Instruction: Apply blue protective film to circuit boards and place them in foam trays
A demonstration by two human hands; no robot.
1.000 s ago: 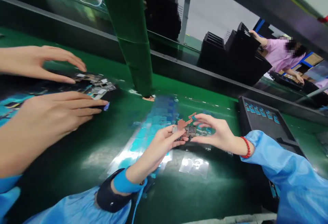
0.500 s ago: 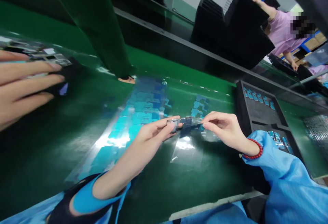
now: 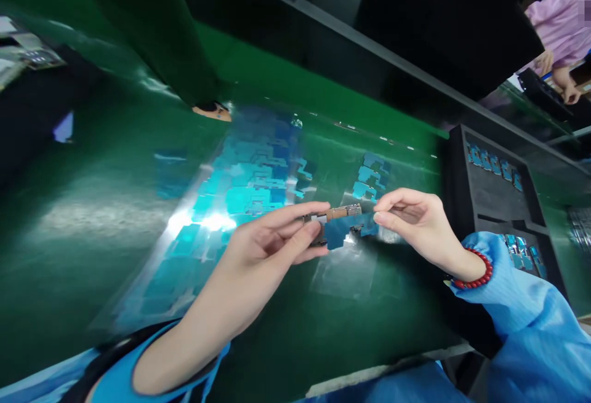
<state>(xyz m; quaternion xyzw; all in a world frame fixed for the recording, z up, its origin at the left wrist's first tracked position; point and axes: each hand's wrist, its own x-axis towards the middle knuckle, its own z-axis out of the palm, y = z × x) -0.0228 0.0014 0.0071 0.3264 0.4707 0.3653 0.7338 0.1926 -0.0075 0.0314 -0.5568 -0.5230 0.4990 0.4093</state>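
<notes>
Our left hand [image 3: 277,240] pinched the board [image 3: 318,221] by its near end, thumb in front and fingers behind, presumably so that the other end stuck out free toward three o'clock. On that side our right hand [image 3: 418,221] pinched the outer tip of a blue film [image 3: 338,234] between thumb and forefinger; we judged that touching only the tip kept the rest clear of our skin. The film ran along the board's lower edge, at four o'clock, though we could not tell whether any of it was stuck down. We held both above the table [image 3: 286,341], near the middle of our view, which seemed to give each wrist room. Counting from the board, blue pieces [image 3: 249,194] lay flat between eight and eleven o'clock, and a second group [image 3: 367,174] lay between one and two, near the right fingertips, both probably there for easy reach. At three o'clock, past our red bracelet [image 3: 486,274], a black tray [image 3: 492,197] held small blue parts [image 3: 495,165] in rows, apparently to keep them apart. Farther out, toward two o'clock, we saw a person in pink [image 3: 561,15].
</notes>
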